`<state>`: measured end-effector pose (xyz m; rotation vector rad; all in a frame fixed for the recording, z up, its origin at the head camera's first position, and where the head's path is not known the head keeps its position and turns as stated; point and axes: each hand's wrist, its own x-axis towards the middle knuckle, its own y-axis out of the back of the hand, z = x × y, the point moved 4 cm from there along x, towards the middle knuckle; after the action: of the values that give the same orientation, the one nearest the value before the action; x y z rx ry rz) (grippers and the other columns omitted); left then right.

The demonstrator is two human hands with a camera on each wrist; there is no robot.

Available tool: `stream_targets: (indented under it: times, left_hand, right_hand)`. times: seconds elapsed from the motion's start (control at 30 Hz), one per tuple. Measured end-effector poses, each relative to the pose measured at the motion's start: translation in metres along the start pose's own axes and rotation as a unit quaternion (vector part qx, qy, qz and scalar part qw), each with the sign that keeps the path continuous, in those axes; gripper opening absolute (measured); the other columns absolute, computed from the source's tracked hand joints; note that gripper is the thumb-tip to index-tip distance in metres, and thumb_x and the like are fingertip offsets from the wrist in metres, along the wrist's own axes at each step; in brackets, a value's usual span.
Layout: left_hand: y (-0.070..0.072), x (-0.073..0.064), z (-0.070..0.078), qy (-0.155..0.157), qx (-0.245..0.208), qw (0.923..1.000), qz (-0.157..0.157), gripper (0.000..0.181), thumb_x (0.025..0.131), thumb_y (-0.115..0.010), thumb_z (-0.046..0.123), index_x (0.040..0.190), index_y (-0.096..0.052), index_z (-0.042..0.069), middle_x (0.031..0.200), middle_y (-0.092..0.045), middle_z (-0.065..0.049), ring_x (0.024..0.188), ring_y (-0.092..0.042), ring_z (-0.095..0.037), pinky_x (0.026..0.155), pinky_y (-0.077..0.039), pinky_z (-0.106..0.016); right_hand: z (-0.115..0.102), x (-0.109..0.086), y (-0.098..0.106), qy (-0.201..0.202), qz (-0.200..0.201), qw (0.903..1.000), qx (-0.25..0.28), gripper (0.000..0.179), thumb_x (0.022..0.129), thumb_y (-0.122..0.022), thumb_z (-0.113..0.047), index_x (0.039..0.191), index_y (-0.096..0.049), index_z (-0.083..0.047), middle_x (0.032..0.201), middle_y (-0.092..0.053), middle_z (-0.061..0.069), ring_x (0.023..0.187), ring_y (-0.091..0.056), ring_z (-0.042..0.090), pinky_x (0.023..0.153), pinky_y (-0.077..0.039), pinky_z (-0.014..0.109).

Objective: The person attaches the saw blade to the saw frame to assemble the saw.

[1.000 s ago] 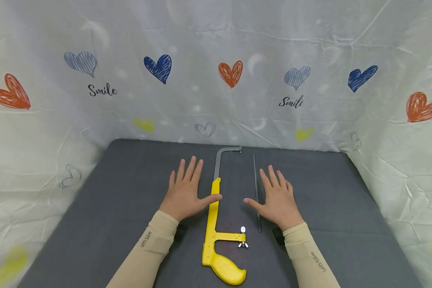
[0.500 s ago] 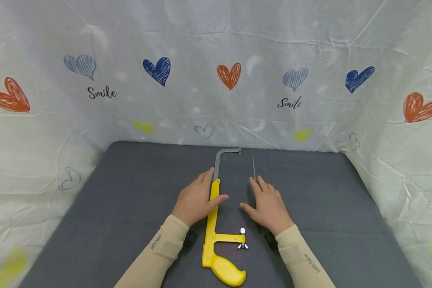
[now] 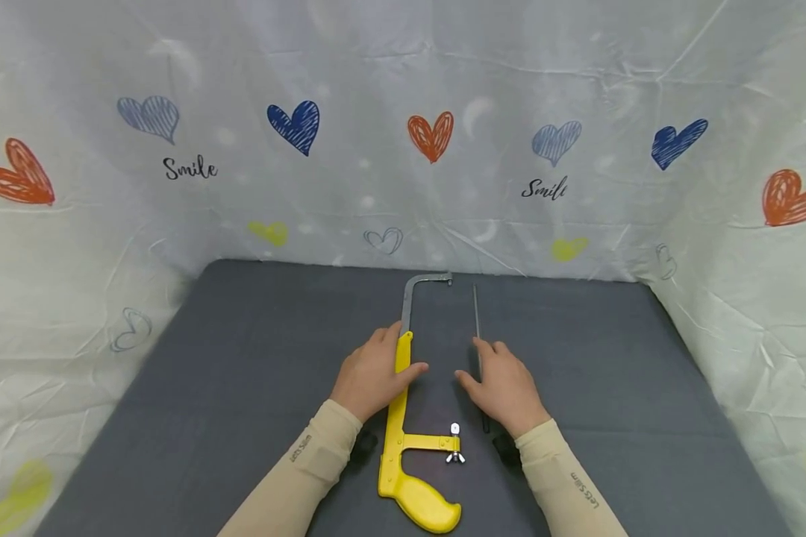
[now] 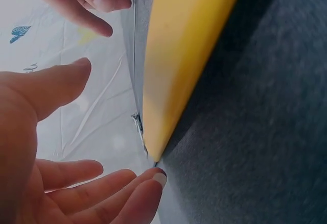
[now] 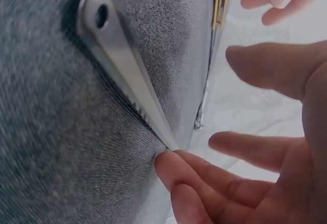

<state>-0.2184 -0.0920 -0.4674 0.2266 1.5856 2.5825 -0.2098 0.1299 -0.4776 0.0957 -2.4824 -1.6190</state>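
A hacksaw frame (image 3: 393, 429) with a yellow body, yellow handle and grey metal front arm lies on the dark cloth. My left hand (image 3: 369, 380) is over the left side of its yellow bar, thumb across it and fingers apart from the thumb; in the left wrist view nothing is gripped. To the right, a thin toothed saw blade (image 5: 125, 68) with a hole at its end lies on the cloth. My right hand (image 3: 508, 386) hovers beside it, thumb spread. In the right wrist view its fingertips reach the blade's far part; contact is hard to tell.
A dark grey cloth (image 3: 255, 358) covers the table. A wing nut (image 3: 454, 457) sits on the hacksaw's short cross arm. Behind and at the sides hangs a white sheet (image 3: 356, 186) printed with hearts.
Both hands have come down from a spread-finger pose above the table. The left moved right onto the saw frame's bar; the right lowered beside the blade. Saw and blade have not moved.
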Motion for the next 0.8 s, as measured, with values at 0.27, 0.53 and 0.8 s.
stream_targets:
  times: [0.27, 0.53, 0.8]
  left_hand:
    - [-0.005, -0.002, 0.005, 0.012, -0.009, 0.9999, -0.005, 0.083, 0.095, -0.082, 0.046, 0.160, -0.050, 0.004, 0.144, -0.064, -0.022, 0.105, -0.074, -0.031, 0.093, -0.065, -0.048]
    - [-0.008, -0.004, 0.004, 0.045, -0.015, 0.9989, -0.009, 0.076, 0.093, -0.087, 0.036, 0.153, -0.056, 0.000, 0.128, -0.070, -0.021, 0.094, -0.073, -0.030, 0.085, -0.066, -0.044]
    - [-0.012, -0.003, 0.001, 0.065, -0.029, 0.9968, -0.036, 0.045, 0.091, -0.088, 0.031, 0.118, -0.075, -0.003, 0.090, -0.062, -0.011, 0.068, -0.063, -0.019, 0.064, -0.060, -0.031]
  right_hand:
    - [0.004, 0.000, 0.000, -0.051, 0.008, 0.9987, 0.003, 0.060, 0.096, -0.081, -0.033, 0.138, -0.067, 0.008, 0.118, -0.072, 0.027, 0.088, -0.073, 0.040, 0.076, -0.062, 0.056]
    - [0.009, -0.002, 0.000, -0.079, 0.017, 0.9967, 0.008, 0.035, 0.096, -0.080, -0.029, 0.105, -0.074, 0.005, 0.084, -0.069, 0.018, 0.065, -0.065, 0.030, 0.057, -0.055, 0.046]
    - [0.015, -0.001, -0.003, -0.102, 0.015, 0.9940, 0.036, 0.046, 0.098, -0.077, -0.022, 0.060, -0.052, -0.015, 0.053, -0.044, -0.002, 0.045, -0.046, 0.018, 0.043, -0.031, 0.031]
